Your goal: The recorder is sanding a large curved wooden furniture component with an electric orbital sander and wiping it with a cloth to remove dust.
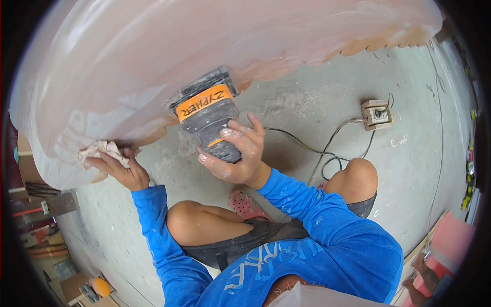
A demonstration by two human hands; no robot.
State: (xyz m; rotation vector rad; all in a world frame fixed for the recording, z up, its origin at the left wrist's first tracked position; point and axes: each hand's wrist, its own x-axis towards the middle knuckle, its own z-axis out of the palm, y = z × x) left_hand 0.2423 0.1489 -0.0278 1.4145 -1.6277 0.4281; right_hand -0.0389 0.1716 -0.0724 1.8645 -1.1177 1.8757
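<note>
A large curved panel, pale pink with whitish patches and a wavy brown lower edge, fills the upper part of the head view. My right hand is wrapped round the dusty dark body of a power sander with an orange band. The sander's flat pad lies against the panel near its lower edge. Further left, my left hand presses a crumpled whitish cloth to the panel's lower left part. White dust coats my right fingers.
A dark cord loops over the dusty grey floor beside a small socket box. Shelves of tools line the left. At lower right are a pink tub and another person's bare limbs.
</note>
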